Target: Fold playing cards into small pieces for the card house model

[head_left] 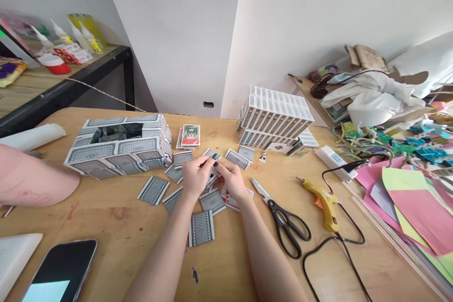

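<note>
Wooden table (106,217) is seen strewn with playing cards (201,227). At its centre one card (213,169) is pinched between left hand (196,177) and right hand (231,180), fingertips closed on it. Scissors (286,224) and glue gun (323,200) are noted nearby.

Just right of the grip lay black-handled scissors (283,219), and further right a yellow glue gun (323,200). Beyond it to the right stood stacked card packs (274,115); to its left, a card-covered box (120,144). A phone (62,271) lay nearer, far left.
</note>
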The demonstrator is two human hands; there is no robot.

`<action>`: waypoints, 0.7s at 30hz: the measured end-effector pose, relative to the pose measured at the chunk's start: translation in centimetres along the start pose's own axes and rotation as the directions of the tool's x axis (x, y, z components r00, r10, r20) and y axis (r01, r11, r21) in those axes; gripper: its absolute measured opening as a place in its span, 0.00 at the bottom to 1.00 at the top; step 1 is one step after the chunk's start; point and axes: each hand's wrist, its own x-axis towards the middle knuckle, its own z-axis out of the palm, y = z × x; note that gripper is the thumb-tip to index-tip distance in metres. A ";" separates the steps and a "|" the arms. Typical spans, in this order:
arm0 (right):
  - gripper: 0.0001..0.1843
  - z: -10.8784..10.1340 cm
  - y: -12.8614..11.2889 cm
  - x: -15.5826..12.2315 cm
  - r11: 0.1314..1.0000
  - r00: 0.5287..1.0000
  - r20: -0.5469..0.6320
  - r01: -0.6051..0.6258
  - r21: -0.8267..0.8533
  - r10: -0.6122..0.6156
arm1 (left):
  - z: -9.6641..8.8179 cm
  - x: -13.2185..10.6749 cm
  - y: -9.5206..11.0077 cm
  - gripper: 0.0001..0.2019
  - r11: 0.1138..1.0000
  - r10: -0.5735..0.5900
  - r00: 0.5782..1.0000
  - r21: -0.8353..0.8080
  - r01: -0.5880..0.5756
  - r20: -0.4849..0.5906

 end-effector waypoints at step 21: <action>0.09 -0.1 0.1 -0.4 0.988 0.994 0.019 0.111 -0.106 -0.109 | -0.1 0.1 0.1 0.12 0.998 -0.050 0.998 0.038 0.049 0.044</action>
